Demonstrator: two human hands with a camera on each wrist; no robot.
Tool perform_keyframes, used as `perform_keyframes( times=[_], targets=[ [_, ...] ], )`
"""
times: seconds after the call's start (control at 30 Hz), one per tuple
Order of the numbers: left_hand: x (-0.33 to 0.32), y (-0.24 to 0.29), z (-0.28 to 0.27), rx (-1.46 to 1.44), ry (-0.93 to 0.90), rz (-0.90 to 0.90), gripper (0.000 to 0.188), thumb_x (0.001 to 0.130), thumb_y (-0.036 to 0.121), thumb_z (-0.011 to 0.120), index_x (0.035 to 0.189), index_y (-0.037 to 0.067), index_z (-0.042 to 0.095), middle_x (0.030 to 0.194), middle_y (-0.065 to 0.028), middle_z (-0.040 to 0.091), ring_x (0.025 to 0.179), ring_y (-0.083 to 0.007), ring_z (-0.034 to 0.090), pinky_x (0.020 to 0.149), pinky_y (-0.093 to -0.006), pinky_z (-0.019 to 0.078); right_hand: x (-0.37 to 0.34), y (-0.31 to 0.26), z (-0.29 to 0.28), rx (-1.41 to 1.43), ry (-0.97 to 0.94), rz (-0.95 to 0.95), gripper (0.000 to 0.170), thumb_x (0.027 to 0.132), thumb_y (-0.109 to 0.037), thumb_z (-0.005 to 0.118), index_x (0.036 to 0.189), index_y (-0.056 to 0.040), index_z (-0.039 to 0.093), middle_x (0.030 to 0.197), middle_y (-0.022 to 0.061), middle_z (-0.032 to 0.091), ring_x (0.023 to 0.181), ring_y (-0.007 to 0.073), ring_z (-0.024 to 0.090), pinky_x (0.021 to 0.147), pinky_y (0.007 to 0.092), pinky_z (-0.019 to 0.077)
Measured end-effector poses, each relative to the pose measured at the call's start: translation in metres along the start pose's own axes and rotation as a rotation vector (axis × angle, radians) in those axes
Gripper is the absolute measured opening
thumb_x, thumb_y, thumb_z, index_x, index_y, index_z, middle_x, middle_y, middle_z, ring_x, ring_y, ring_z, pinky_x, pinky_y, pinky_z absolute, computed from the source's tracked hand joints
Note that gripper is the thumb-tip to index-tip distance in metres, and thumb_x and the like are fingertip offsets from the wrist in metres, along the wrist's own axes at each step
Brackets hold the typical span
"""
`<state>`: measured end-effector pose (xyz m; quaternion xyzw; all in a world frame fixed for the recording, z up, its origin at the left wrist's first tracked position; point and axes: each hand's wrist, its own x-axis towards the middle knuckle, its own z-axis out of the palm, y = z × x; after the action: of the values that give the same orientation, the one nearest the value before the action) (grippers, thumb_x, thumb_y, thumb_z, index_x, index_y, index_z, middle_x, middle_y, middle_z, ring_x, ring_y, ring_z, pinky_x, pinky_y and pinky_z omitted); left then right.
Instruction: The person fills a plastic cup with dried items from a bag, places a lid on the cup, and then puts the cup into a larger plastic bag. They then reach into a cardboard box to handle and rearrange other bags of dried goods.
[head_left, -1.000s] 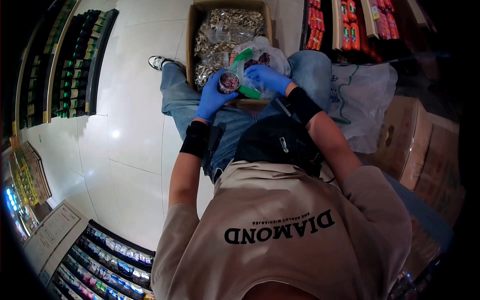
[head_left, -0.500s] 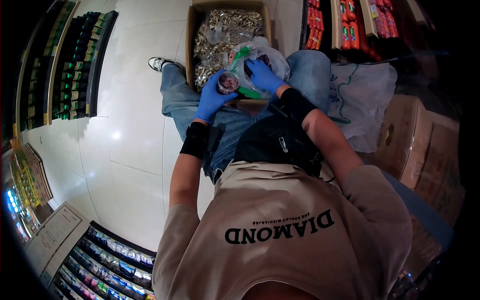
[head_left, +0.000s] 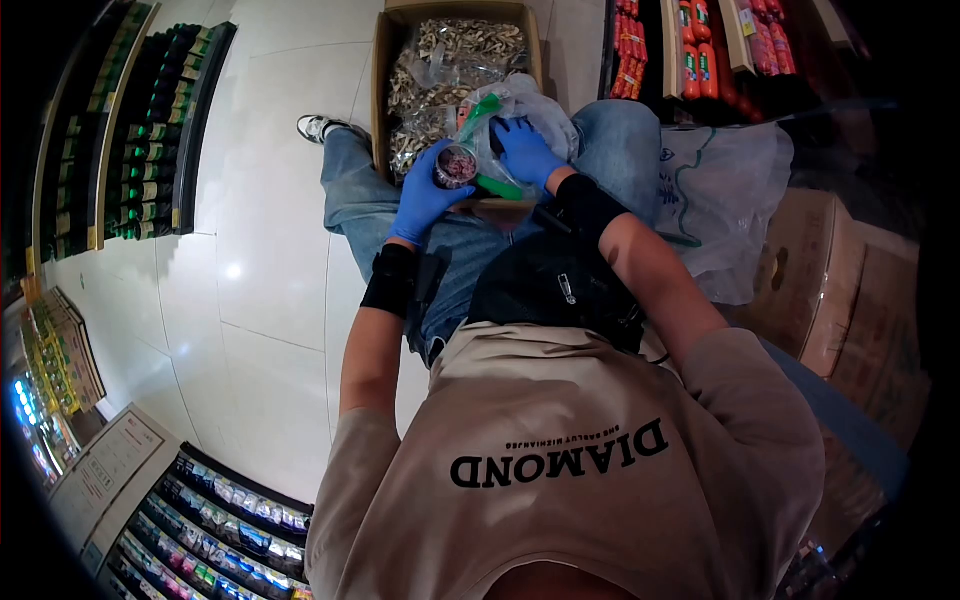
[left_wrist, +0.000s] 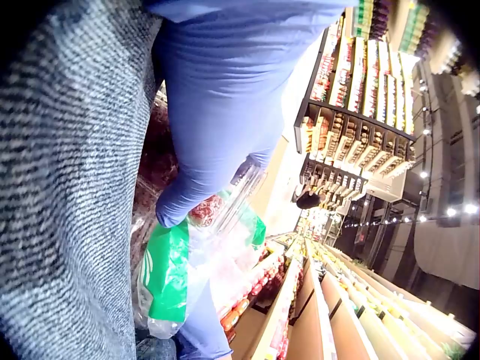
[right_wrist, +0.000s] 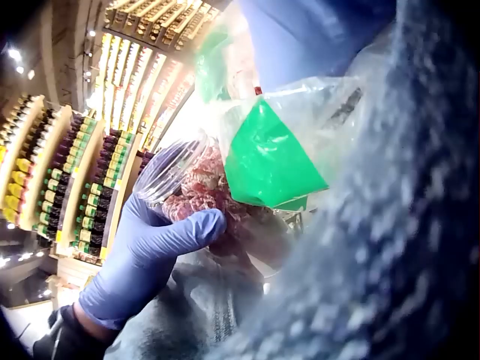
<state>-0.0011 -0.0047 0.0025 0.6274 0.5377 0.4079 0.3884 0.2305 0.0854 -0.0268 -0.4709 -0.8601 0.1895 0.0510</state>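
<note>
In a blue glove, the left hand [head_left: 421, 200] grips a clear round tub [head_left: 456, 166] of reddish-purple dried pieces. The right wrist view shows that hand's thumb [right_wrist: 196, 232] over the rim of the tub [right_wrist: 180, 171]. To its right, the gloved right hand [head_left: 529, 155] reaches into a translucent plastic bag [head_left: 561, 124] with green parts; its fingertips are hidden among the contents, so their grip cannot be told. The bag's green patch [left_wrist: 166, 270] hangs just below the left fingers in the left wrist view.
A cardboard box [head_left: 381, 95] with bagged dried slices stands between the legs. Another plastic bag [head_left: 722, 200] lies to the right, by large cartons [head_left: 800, 270]. Shelves of bottles [head_left: 150, 130] stand at the left, red packages [head_left: 702, 50] at the upper right.
The right hand has moved from beside the tub rightward and down into the bag. The left hand keeps hold of the tub, almost unmoved.
</note>
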Motion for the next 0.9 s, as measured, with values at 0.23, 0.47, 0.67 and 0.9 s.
perform_keyframes(
  times=[0.23, 0.47, 0.67, 0.9],
  targets=[
    [0.0, 0.005, 0.0, -0.011, 0.006, -0.008, 0.083, 0.066, 0.013, 0.091, 0.139, 0.003, 0.054, 0.127, -0.0131, 0.063, 0.117, -0.0228, 0.061, 0.103, -0.0357, 0.0488, 0.01, -0.008, -0.017, -0.001, -0.111, 0.02, 0.064, 0.081, -0.015, 0.064, 0.142, -0.006, 0.048, 0.141, 0.0254, 0.048, 0.128, 0.0458, 0.046, 0.107, 0.0528, 0.0422],
    [0.0, 0.006, -0.001, 0.005, 0.005, -0.003, 0.083, 0.066, 0.013, 0.091, 0.14, 0.003, 0.054, 0.127, -0.013, 0.063, 0.117, -0.0228, 0.061, 0.103, -0.036, 0.0489, 0.01, -0.004, -0.006, 0.009, -0.002, -0.001, 0.062, 0.08, -0.014, 0.065, 0.14, -0.0058, 0.05, 0.138, 0.0244, 0.051, 0.123, 0.046, 0.05, 0.106, 0.0524, 0.0426],
    [0.0, 0.002, 0.0, -0.014, 0.002, -0.024, 0.088, 0.062, 0.018, 0.092, 0.14, 0.003, 0.053, 0.129, -0.0182, 0.061, 0.121, -0.0306, 0.06, 0.105, -0.039, 0.0475, 0.007, -0.001, -0.005, 0.24, -0.002, 0.054, 0.05, 0.082, -0.012, 0.059, 0.13, -0.0017, 0.053, 0.127, 0.0272, 0.057, 0.113, 0.048, 0.055, 0.096, 0.0548, 0.0467],
    [0.001, -0.003, 0.0, 0.014, 0.004, 0.007, 0.087, 0.062, 0.02, 0.092, 0.139, 0.004, 0.054, 0.13, -0.0188, 0.061, 0.121, -0.0327, 0.061, 0.105, -0.0401, 0.0477, 0.011, 0.003, -0.008, 0.183, 0.008, 0.003, 0.049, 0.083, -0.013, 0.061, 0.131, -0.003, 0.054, 0.122, 0.0274, 0.06, 0.113, 0.045, 0.057, 0.095, 0.0518, 0.0486]
  ],
)
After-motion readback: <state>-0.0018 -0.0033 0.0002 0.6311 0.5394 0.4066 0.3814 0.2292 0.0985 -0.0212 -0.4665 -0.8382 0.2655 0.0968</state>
